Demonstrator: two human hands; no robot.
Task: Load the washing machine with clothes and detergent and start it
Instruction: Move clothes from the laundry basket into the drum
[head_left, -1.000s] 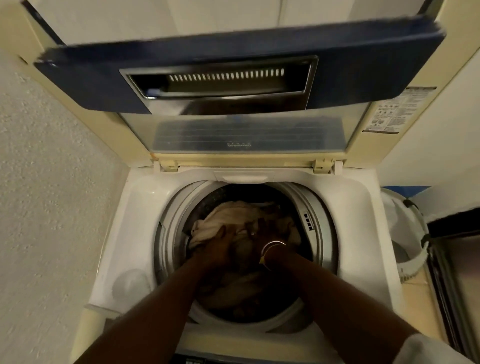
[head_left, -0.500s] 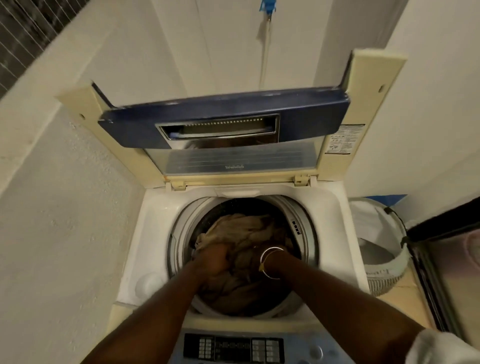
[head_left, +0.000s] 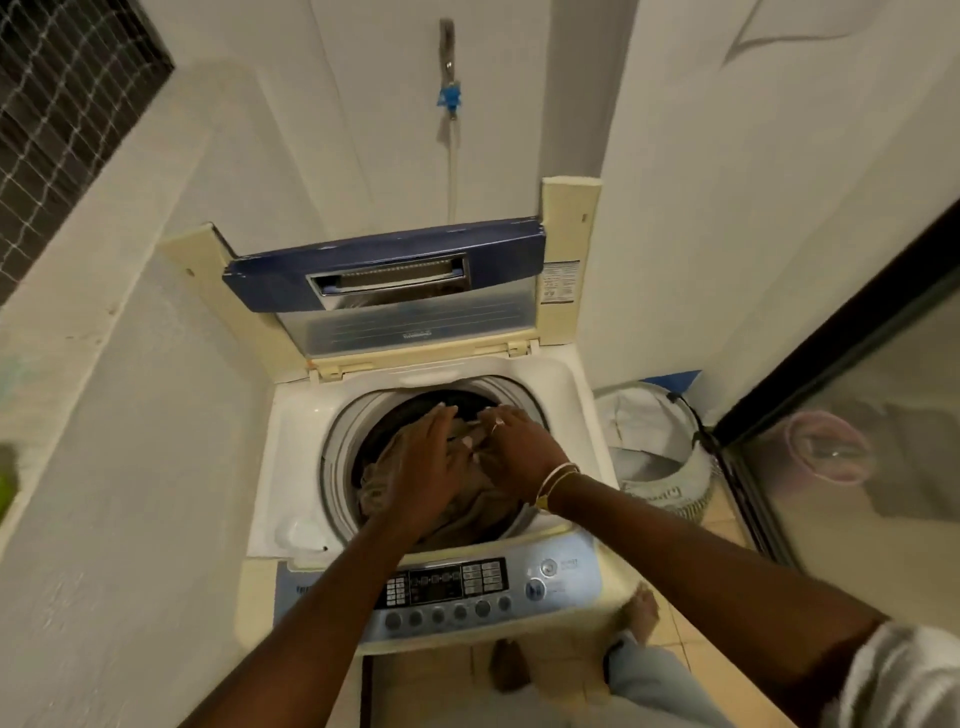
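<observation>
- Closest, pale blue button-studded control panel (head_left: 467, 587) on the front edge of the white top-loading washing machine (head_left: 291, 441).
- Beyond, left hand (head_left: 428, 462) flat, fingers straight, pressing crumpled brown clothes (head_left: 384, 483) inside the round grey drum (head_left: 335, 457).
- Beside it, right hand (head_left: 519, 449), fingers spread and relaxed, resting on the same heap, gripping nothing.
- Rightward, white mesh laundry basket (head_left: 660, 467) on the floor.
- Farthest, blue-edged lid (head_left: 384, 270) standing upright.

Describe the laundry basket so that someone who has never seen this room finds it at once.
Find the open top-loading washing machine at the centre. On the floor to its right, between it and the dark-framed glass door, stands the laundry basket. It is the only round white container, with a perforated wall.
</observation>
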